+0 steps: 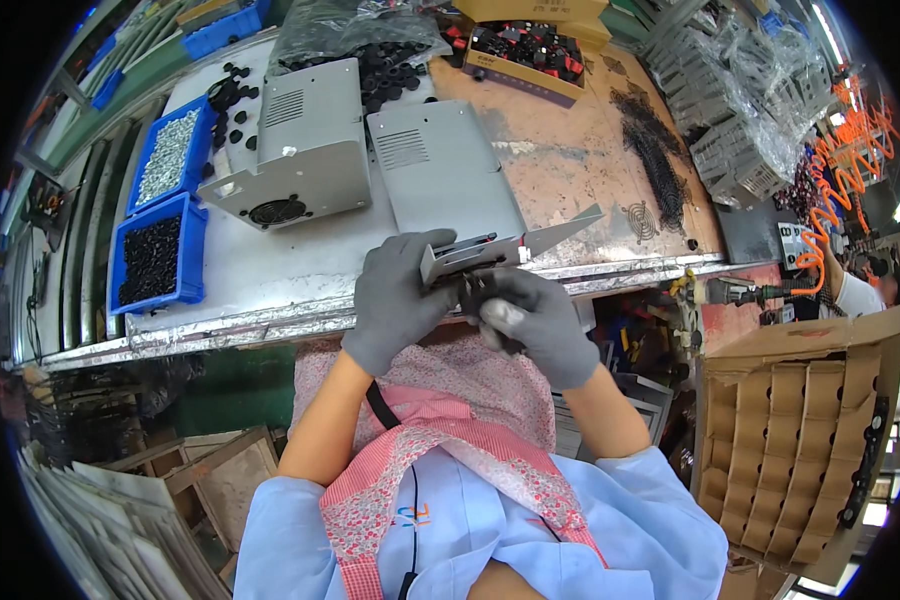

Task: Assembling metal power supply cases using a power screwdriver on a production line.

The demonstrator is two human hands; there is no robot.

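Grey metal housing at the surface's near edge

The grey metal housing [445, 170] lies on the surface [300, 265], its broad, flat panel facing up and its length running away from the person. Rows of narrow vent slots cut the panel toward its far left. A narrow end plate faces the person, gripped at its left by the left hand [398, 295]; a thin, pointed flange juts out rightward. A small black piece [477, 288], blurred and partly hidden, sits against the near end, at the right hand's [540, 320] fingers.

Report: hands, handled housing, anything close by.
Left hand gripping grey housing at near end. Right hand at same end, grasp unclear. Second grey housing close on the left.
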